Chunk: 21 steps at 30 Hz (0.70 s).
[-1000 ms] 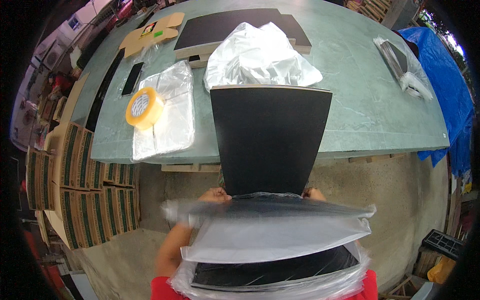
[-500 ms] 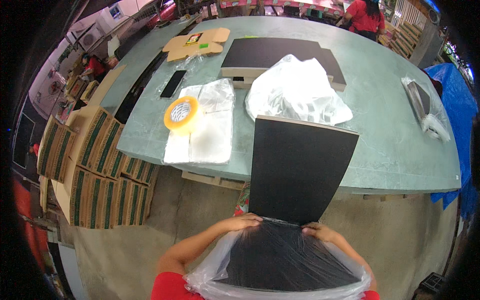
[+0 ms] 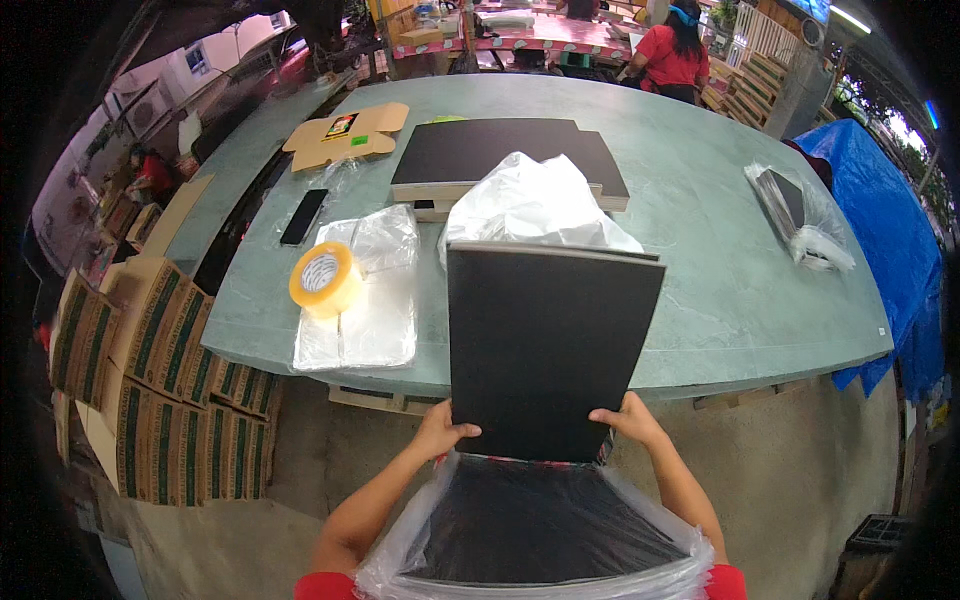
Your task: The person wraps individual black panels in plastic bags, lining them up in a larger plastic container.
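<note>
A stiff black board (image 3: 550,340), with a second edge showing behind its top, stands upright before me and leans at the table's near edge. My left hand (image 3: 441,432) is closed on its left edge, thumb on the front face. On the opposite edge my right hand (image 3: 628,420) grips in the same way, its fingers behind the board. A clear plastic bag (image 3: 420,555) covers a dark panel below my hands, close to my body. Its mouth lies just under the board's lower part. Whether that panel is the same board, I cannot tell.
On the green table (image 3: 730,320) lie a tape roll (image 3: 325,280) on flat plastic bags (image 3: 385,335), a phone (image 3: 303,217), a white bag (image 3: 535,205), black boards (image 3: 500,155), flattened cardboard (image 3: 350,138) and a wrapped bundle (image 3: 795,215). Cartons (image 3: 190,420) stand left; a person (image 3: 672,55) works beyond.
My hands have let go of the bag's mouth and moved farther apart, up to the board's side edges. The view has shifted, so the table sits lower and farther left in it.
</note>
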Available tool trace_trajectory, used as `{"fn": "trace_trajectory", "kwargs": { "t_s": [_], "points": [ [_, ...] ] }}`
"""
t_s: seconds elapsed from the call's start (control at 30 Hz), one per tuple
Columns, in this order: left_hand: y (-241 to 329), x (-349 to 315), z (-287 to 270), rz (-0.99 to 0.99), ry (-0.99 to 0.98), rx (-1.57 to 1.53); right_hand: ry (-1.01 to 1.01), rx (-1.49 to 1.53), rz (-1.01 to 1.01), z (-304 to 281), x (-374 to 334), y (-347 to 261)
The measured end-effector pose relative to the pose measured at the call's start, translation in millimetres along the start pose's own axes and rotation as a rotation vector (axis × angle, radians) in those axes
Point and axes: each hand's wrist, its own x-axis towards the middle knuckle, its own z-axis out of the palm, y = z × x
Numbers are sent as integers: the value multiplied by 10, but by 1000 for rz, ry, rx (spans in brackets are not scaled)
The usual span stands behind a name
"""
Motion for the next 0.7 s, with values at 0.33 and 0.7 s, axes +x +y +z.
{"fn": "trace_trajectory", "kwargs": {
  "t_s": [0.33, 0.7],
  "points": [
    [-468, -247, 25, -149, -7, 736, -61, -399, 112, -22, -61, -252],
    [1961, -626, 274, 237, -1213, 313, -1253, -214, -194, 584, -803, -1353]
  ]
}}
